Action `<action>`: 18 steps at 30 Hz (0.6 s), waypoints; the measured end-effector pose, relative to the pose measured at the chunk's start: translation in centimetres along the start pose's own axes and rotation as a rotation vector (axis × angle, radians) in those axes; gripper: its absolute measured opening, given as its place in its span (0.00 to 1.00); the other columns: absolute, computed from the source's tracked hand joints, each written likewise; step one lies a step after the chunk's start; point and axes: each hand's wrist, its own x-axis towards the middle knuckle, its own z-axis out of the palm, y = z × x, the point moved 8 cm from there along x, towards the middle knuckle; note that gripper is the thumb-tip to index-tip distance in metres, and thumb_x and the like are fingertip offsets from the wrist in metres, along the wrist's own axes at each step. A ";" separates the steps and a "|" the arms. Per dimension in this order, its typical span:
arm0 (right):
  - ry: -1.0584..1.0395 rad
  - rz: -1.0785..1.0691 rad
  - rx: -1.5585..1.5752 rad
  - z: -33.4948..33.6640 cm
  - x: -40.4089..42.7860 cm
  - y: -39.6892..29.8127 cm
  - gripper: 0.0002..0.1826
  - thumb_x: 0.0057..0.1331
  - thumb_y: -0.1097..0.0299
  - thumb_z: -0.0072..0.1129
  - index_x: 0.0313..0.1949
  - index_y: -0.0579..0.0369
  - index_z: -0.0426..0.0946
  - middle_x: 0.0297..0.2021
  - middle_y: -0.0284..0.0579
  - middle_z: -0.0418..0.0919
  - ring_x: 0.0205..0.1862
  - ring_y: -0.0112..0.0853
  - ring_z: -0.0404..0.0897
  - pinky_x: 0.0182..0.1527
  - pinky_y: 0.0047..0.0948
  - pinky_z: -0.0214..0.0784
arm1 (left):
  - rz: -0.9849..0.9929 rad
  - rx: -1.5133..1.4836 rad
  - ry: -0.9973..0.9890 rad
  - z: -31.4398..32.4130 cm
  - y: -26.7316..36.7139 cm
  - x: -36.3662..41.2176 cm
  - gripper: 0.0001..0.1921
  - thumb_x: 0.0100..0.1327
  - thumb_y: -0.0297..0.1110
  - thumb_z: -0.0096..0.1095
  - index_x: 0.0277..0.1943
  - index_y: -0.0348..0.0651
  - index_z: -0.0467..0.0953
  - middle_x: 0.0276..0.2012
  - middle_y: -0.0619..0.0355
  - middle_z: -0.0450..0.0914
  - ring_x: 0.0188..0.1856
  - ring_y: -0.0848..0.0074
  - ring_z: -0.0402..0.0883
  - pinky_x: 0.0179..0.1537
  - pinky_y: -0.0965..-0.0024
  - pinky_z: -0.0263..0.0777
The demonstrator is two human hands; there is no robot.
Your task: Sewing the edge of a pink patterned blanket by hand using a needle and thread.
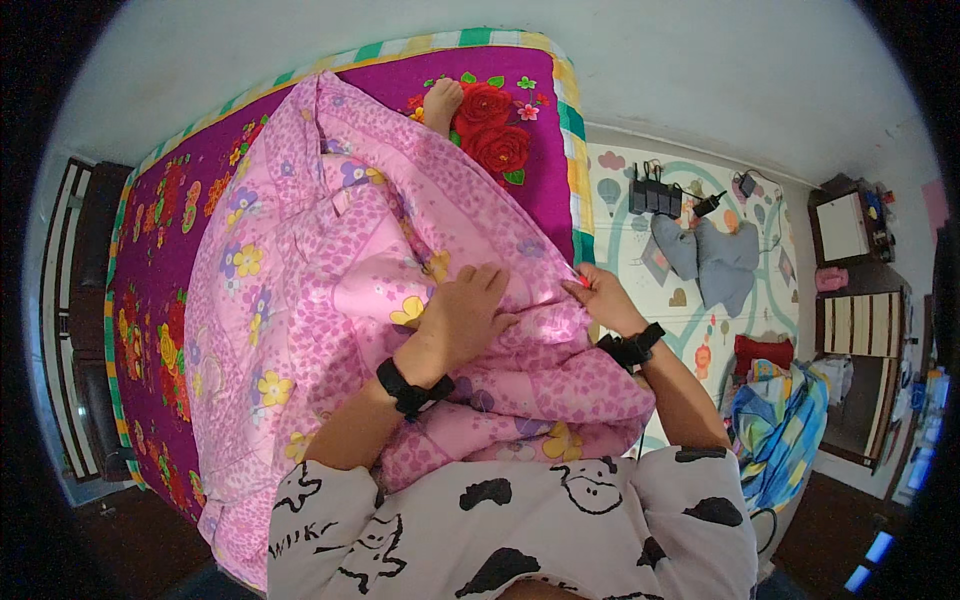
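A pink flowered quilt (pixel 360 285) lies bunched across my lap and over the purple, rose-printed bedsheet (pixel 161 247). My left hand (pixel 469 307) rests palm down on the quilt with its fingers a little apart. At the quilt's right edge, my right hand (pixel 596 292) has thumb and fingers closed on a small red object (pixel 583 281), beside the fabric edge; its kind cannot be told. Both wrists wear black bands. A bare foot (pixel 442 99) shows beyond the quilt's upper edge.
Right of the bed lies a printed play mat (pixel 675 300) with black power adapters (pixel 654 196) and a grey cushion (pixel 724 262) on it. A blue and yellow checked cloth (pixel 784 427) is heaped at lower right, near a striped cabinet (pixel 862 324). Walls border the bed's far side.
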 end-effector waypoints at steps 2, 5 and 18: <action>0.062 -0.025 -0.006 -1.5 0.1 -0.8 0.11 0.62 0.66 0.55 0.38 0.62 0.70 0.25 0.42 0.73 0.30 0.27 0.71 0.35 0.26 0.64 | -0.001 0.014 0.045 -0.2 0.8 0.2 0.27 0.54 0.41 0.59 0.58 0.44 0.65 0.48 0.48 0.72 0.41 0.58 0.74 0.43 0.61 0.71; 0.172 -0.093 -0.051 -4.7 0.6 -5.4 0.15 0.63 0.63 0.53 0.43 0.61 0.70 0.31 0.47 0.76 0.34 0.29 0.75 0.39 0.26 0.66 | 0.034 0.035 -0.056 0.4 1.2 0.3 0.27 0.55 0.42 0.58 0.57 0.42 0.65 0.54 0.49 0.69 0.42 0.60 0.74 0.41 0.63 0.72; -0.057 -0.392 -0.514 -1.0 5.3 -8.0 0.12 0.60 0.61 0.51 0.37 0.57 0.71 0.30 0.54 0.77 0.34 0.51 0.76 0.35 0.46 0.67 | 0.070 0.014 -0.069 1.1 1.1 -0.3 0.29 0.51 0.38 0.61 0.57 0.43 0.66 0.57 0.53 0.68 0.38 0.63 0.73 0.38 0.65 0.72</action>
